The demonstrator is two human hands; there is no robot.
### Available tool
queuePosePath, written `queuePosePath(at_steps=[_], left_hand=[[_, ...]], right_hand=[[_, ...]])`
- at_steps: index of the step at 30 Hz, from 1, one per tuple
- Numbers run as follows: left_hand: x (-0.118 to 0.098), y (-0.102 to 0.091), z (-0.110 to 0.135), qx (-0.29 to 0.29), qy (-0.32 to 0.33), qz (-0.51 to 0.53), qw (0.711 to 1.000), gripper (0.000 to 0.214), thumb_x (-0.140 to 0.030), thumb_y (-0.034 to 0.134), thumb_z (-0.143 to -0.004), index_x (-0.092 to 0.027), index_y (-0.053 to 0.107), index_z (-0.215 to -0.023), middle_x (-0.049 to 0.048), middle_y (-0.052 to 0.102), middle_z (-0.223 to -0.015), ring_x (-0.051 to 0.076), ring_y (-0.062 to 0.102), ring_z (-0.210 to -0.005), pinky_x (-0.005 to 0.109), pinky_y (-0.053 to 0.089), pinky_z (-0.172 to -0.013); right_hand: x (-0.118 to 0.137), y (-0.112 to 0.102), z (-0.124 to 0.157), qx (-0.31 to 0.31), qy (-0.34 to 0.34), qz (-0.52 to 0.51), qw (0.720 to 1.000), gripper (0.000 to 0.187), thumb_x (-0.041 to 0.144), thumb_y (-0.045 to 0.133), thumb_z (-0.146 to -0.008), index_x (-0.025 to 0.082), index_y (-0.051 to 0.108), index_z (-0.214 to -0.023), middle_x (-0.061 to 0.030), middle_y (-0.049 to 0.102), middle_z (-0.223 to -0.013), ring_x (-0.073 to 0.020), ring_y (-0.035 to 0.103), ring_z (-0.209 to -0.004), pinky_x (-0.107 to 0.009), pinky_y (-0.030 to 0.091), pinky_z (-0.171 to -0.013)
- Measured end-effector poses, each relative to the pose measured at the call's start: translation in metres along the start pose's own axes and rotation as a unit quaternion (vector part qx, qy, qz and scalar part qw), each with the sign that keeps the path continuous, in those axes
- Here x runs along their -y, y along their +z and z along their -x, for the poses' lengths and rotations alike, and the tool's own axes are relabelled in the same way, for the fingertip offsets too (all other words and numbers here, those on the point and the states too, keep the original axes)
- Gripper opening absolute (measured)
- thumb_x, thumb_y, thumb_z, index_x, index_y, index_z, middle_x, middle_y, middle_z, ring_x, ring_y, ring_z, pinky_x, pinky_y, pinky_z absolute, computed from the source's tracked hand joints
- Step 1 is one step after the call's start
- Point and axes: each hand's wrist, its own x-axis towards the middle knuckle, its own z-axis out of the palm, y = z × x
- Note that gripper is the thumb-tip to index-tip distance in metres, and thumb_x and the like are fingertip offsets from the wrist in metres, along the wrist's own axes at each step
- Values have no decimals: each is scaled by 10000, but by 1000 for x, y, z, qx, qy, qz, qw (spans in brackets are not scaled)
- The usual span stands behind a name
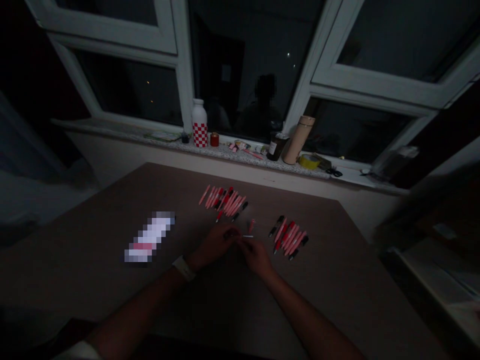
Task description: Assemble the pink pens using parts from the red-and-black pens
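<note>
My left hand (221, 241) and my right hand (258, 256) meet over the middle of the table, fingers bent and pinched together. Something thin seems to be between the fingertips, but the dim light hides what it is. A short pale stick (248, 236) shows just beyond my right fingers; whether it is held or lies on the table I cannot tell. Close behind it lies a small pink piece (252, 224). Pink, red and black pens lie side by side in a left group (224, 202) past my left hand and a right group (288, 237) beside my right hand.
On the brown table (93, 230), a phone (152, 237) with a lit, blurred screen lies to the left. Along the windowsill (240, 156) stand a checkered bottle (200, 125), a red jar (214, 139), a dark jar (276, 147), a tan flask (299, 140) and yellow tape (309, 161).
</note>
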Motion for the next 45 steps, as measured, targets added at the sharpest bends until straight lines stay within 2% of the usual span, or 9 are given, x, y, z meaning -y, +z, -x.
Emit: queuePosePath(at_steps=[6,9,13,16,23,35,37,41,45], left_hand=[[-1,3,-8,24,-10,47,999,169,-323,648,-871,-177,706,-934,25,722,-864,174,645,-782,278,497,-712],[-1,8,-7,11,-20,68,997,217,-339,648,-874,-185,701,-1017,40,732,-942,171,656,-812,288,515,-742],[2,15,0,1,-1,96,995,316,-359,672,-866,-188,676,-1132,75,716,-1105,194,666,-977,320,530,-851],[5,16,4,7,50,63,997,356,-331,693,-860,-211,663,-1194,75,693,-1177,207,637,-1081,351,500,-947],[7,19,5,10,101,4,995,303,-301,613,-932,-259,669,-1227,51,691,-1103,179,644,-1023,320,508,-912],[3,19,6,14,82,-32,996,238,-258,508,-979,-218,691,-1126,53,689,-1078,178,626,-1024,327,486,-934],[0,18,6,3,68,-30,997,229,-281,502,-984,-212,692,-1093,51,692,-1052,183,627,-1007,326,482,-922],[-1,17,6,-29,37,-8,999,246,-318,484,-989,-206,686,-1071,58,688,-1041,193,630,-964,319,494,-880],[1,15,7,-63,32,8,997,252,-309,463,-994,-195,676,-1066,62,673,-1037,192,625,-931,307,499,-836]], right_hand=[[2,-2,3,-15,21,-49,998,360,472,519,-939,189,727,-1024,-34,734,-809,-185,655,-735,-271,492,-670],[3,-4,4,-37,58,-74,995,439,544,501,-930,161,711,-970,-24,686,-702,-139,555,-565,-227,409,-514],[3,-7,5,-65,79,-105,989,484,602,529,-891,146,685,-849,6,594,-594,-103,446,-479,-212,321,-447],[4,-8,5,-61,86,-119,987,478,607,553,-871,152,692,-824,14,570,-581,-95,414,-469,-213,287,-440],[4,-13,5,-54,73,-110,990,471,568,567,-880,164,669,-662,24,502,-532,-97,394,-483,-225,298,-475],[9,-9,7,-47,42,-58,996,449,492,500,-940,171,625,-653,2,567,-614,-128,511,-586,-236,385,-572],[8,-10,10,-78,49,-34,995,459,495,485,-946,174,610,-642,9,536,-578,-128,496,-565,-236,373,-553],[7,-15,8,-228,40,28,972,419,499,485,-942,178,595,-696,11,513,-607,-134,481,-587,-243,383,-574],[10,-20,-5,-281,14,102,954,391,500,588,-884,155,596,-1068,-45,586,-865,-162,527,-699,-275,450,-663]])
